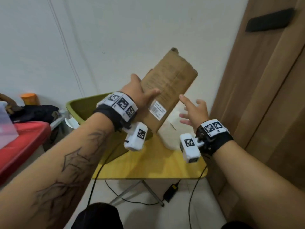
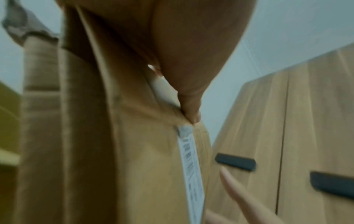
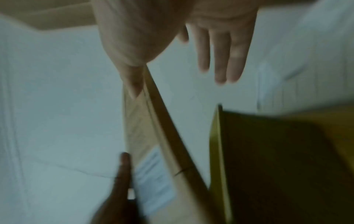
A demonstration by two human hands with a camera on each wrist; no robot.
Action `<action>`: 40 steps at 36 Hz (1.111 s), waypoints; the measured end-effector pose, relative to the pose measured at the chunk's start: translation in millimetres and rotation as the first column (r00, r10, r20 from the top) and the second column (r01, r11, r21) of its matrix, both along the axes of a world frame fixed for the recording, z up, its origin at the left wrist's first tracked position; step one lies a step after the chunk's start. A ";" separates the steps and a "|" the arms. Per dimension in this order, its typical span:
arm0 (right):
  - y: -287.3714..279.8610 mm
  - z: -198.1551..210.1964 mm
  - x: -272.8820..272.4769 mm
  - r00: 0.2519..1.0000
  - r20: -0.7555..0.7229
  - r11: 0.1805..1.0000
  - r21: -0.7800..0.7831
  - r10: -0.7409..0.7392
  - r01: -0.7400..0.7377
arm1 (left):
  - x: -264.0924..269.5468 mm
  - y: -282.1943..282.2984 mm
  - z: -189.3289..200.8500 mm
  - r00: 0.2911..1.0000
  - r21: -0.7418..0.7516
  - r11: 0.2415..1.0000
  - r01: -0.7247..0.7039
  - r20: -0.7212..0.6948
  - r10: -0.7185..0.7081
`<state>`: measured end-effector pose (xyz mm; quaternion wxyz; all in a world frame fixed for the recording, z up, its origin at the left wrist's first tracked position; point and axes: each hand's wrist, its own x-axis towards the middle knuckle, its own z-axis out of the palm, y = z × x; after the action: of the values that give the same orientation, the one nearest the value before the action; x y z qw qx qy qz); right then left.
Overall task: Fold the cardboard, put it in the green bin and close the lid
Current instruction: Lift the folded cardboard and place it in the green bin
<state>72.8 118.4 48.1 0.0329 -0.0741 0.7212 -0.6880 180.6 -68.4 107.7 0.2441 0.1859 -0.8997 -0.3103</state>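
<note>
Centre frame, our left hand (image 1: 140, 95) pinches the folded cardboard (image 1: 166, 90) above the green bin (image 1: 77, 106); our right hand (image 1: 194, 111), fingers spread, hovers beside. We should lower it edge-first.

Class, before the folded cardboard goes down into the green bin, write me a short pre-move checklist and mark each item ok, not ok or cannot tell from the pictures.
1. Cardboard folded flat: ok, it shows as a flat stack of layers, edge-on in both wrist views.
2. Left hand holds it firmly: ok, thumb on the front face, fingers behind.
3. Right hand out of the way: ok, open with fingers spread, beside the cardboard; contact cannot be told.
4. Green bin open: ok, its rim and inside show behind the left wrist.
5. Room inside the bin: cannot tell, the arm and cardboard hide most of it.
6. Lid within reach: cannot tell, no lid is clearly seen.
</note>
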 end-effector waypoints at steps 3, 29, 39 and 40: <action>-28.4 13.0 13.1 0.960 0.096 0.958 -0.138 0.265 -0.250 | 9.2 -26.5 14.7 1.000 0.088 0.996 -0.028 0.012 0.027; -201.5 4.5 28.6 0.954 0.186 0.938 0.215 0.235 -0.273 | 53.7 -144.2 -79.9 0.903 -0.185 0.974 -0.131 0.382 0.194; -115.6 -40.9 -50.8 0.981 0.192 0.986 0.164 -0.041 0.009 | 51.1 -130.3 -101.1 0.900 -0.374 0.923 -0.087 0.367 0.234; -99.2 -50.5 -63.0 0.971 0.225 0.982 0.181 -0.085 0.044 | 51.0 -127.0 -102.0 0.905 -0.385 0.918 -0.089 0.354 0.236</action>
<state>9.8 19.2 -2.3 0.1006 0.0335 0.7720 -0.6267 231.6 -195.4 5.6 0.1139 0.2721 -0.9526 -0.0746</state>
